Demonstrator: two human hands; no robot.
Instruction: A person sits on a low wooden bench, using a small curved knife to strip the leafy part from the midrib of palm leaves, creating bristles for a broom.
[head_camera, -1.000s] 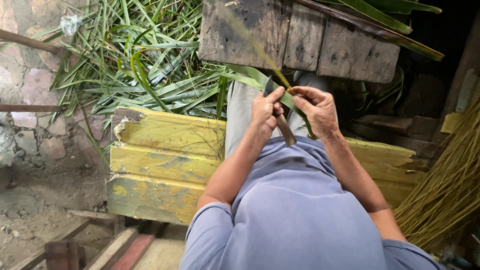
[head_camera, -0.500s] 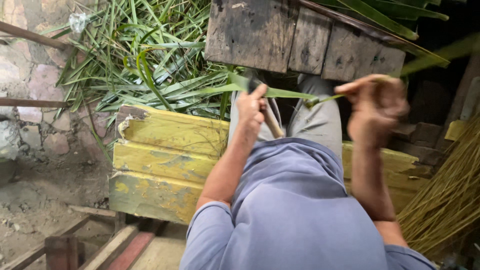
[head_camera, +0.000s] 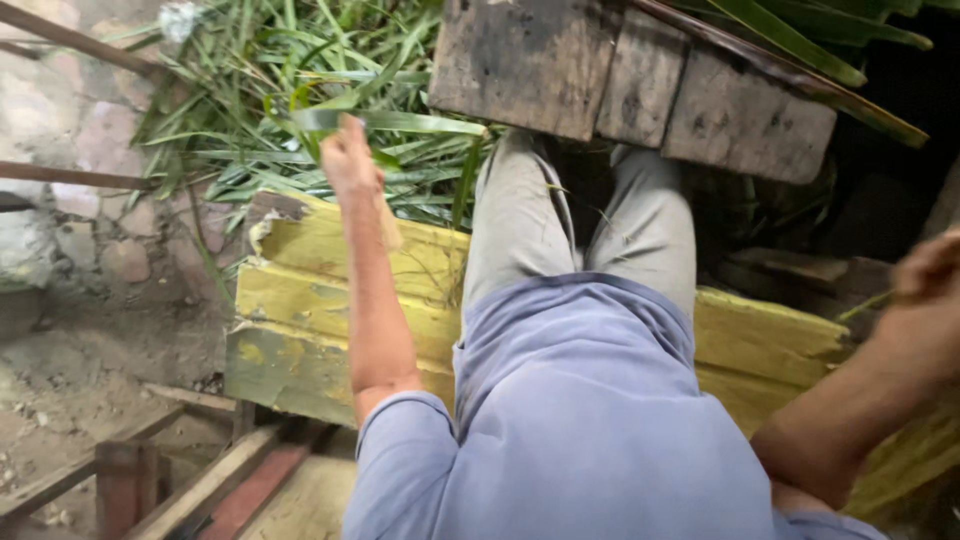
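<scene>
My left hand (head_camera: 348, 158) is stretched out to the left over the pile of long green leaves (head_camera: 260, 90). It is shut on a flat green leaf blade (head_camera: 410, 121) that sticks out to the right of the fist. A tan stick-like piece (head_camera: 386, 226) hangs just below that hand. My right hand (head_camera: 932, 268) is blurred at the far right edge, fingers curled, with a thin green strip (head_camera: 862, 305) running down from it. I sit on a worn yellow wooden bench (head_camera: 300, 300), with my grey-trousered legs (head_camera: 520, 220) pointing forward.
A dark, weathered plank block (head_camera: 620, 75) stands in front of my knees. More broad leaves (head_camera: 800, 40) lie behind it. A stone wall (head_camera: 70, 150) and dirt floor are on the left, and wooden rails (head_camera: 150, 470) at lower left.
My hands were together at my lap, then pulled apart. The left hand has swung out left with the leaf blade, and the right hand has swept far right and lower.
</scene>
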